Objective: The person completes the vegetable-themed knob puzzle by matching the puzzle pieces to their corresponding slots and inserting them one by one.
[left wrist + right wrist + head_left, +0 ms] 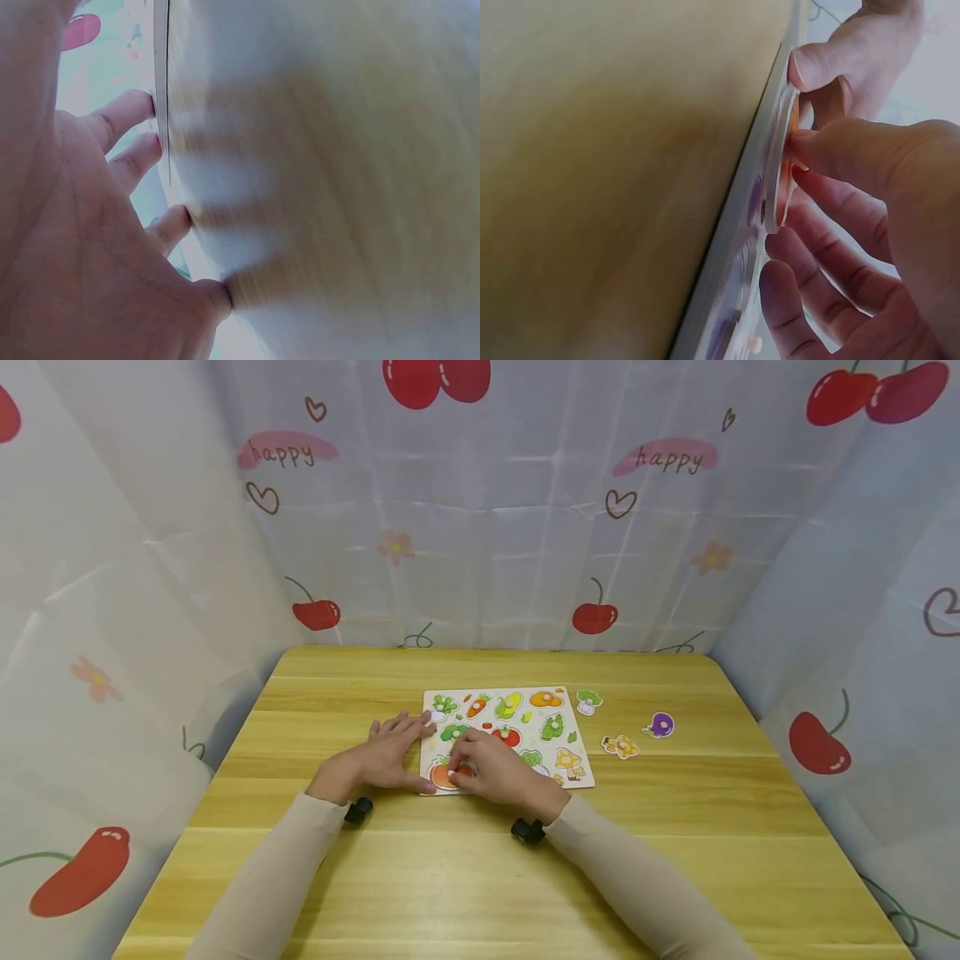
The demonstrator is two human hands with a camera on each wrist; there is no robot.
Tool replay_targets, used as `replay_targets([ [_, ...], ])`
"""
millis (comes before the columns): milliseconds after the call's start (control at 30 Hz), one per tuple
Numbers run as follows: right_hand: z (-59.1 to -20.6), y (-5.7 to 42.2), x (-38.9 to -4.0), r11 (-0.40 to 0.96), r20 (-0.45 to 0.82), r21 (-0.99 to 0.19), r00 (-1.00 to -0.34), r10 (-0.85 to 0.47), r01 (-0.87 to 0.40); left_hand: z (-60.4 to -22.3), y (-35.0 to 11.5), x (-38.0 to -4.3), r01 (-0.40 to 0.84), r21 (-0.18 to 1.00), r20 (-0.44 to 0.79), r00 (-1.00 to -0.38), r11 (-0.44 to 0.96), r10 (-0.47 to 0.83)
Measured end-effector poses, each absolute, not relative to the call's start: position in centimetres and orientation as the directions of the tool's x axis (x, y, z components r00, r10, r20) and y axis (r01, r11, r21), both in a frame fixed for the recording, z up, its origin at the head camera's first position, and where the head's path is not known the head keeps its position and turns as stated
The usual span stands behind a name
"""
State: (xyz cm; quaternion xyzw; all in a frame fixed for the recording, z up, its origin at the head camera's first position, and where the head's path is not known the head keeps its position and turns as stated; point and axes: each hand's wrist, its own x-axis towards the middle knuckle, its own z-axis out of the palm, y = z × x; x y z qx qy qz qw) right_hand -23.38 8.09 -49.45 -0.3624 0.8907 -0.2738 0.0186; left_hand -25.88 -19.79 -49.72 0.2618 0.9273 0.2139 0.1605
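A vegetable peg puzzle board (487,692) lies on the table. My right hand (498,768) pinches the small knob of an orange pumpkin puzzle piece (441,776) at the board's near left corner. Seen from the right wrist, the pumpkin piece (783,172) stands a little proud of the board, and whether it sits in its recess I cannot tell. With fingers spread, my left hand (386,756) rests at the board's left edge, its thumb at the near corner. The left wrist view shows that hand's fingertips (139,154) against the board edge and tabletop.
Right of the board lie three loose pieces: a green leafy vegetable (588,702), a yellow mushroom-like piece (621,747) and a purple eggplant (662,725). Several other vegetable pieces, such as the corn (509,706), are on the board. Printed curtains (480,568) surround the wooden table (450,885).
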Motion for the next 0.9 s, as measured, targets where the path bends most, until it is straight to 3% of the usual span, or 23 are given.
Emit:
replay_targets([
  [900,-49.8,6.7,-23.6,0.6,0.151,-0.511,-0.752,-0.642,-0.615,-49.6,-19.9,-26.0,0.421,0.49,-0.186,-0.805,0.763,0.564],
])
